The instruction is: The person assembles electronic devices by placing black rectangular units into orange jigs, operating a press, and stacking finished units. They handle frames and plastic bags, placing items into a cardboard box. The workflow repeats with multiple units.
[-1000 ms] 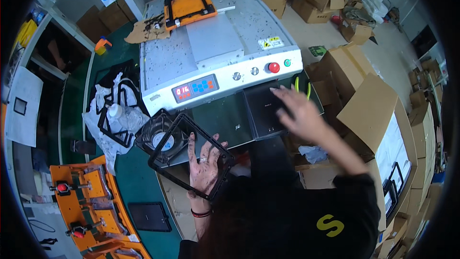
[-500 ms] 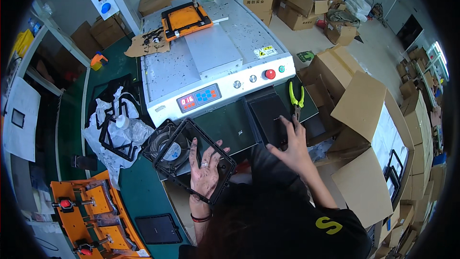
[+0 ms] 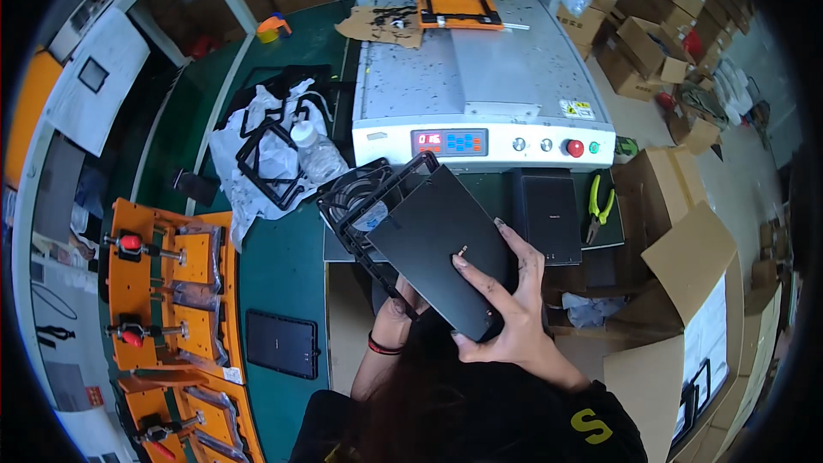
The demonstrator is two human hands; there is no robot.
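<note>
A thin flat black panel [image 3: 433,236], like a tablet's back, is tilted in my right hand [image 3: 514,317], whose fingers grip its right side and lower corner. Behind and beneath it is a black rectangular frame [image 3: 386,191], held along its lower edge by my left hand [image 3: 396,319]. The panel overlaps the frame's opening; whether it is seated in it I cannot tell. My left fingers are mostly hidden behind the two pieces. A black round fan [image 3: 356,189] sits just beyond the frame. More black panels [image 3: 551,214] lie stacked to the right.
Green-handled pliers [image 3: 597,210] lie beside the stack. Ahead stands a white machine [image 3: 484,141] with an orange fixture [image 3: 463,2]. Left are black frames [image 3: 266,163] on white plastic, a clear bottle [image 3: 317,154], a black tablet-like piece [image 3: 281,343] and orange clamp fixtures [image 3: 167,291]. Cardboard boxes [image 3: 686,266] stand right.
My right hand has picked up a panel from the right and brought it over the frame. My left hand has tilted the frame and shifted its grip to the lower edge. The view has turned left.
</note>
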